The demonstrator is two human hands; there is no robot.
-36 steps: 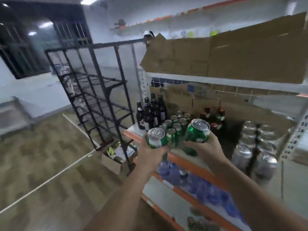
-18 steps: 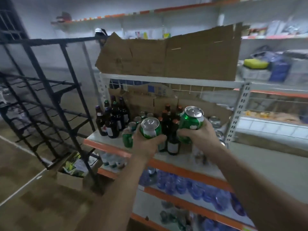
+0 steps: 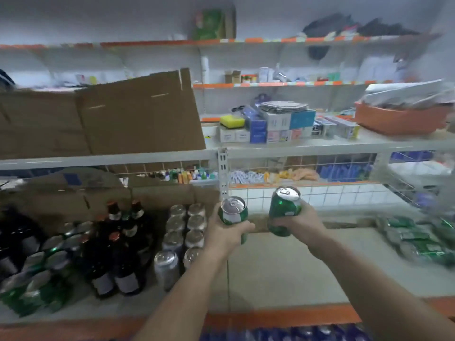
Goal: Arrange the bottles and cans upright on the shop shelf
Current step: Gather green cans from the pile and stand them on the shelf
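1. A pale shop shelf [image 3: 283,262] with an orange front edge.
2. Dark bottles [image 3: 123,254] and silver cans [image 3: 182,232] stand upright at left.
3. Left hand [image 3: 227,233] wraps an upright green can [image 3: 234,212] above the shelf.
4. Right hand [image 3: 299,223] grips a second green can [image 3: 283,210], slightly tilted.

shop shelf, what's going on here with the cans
A person is stocking the shelf. The left hand holds one green can and the right hand holds another green can, both upright above a bare stretch of the shelf. To the left stand silver cans, dark bottles and more green cans. Further green cans lie blurred at the right.
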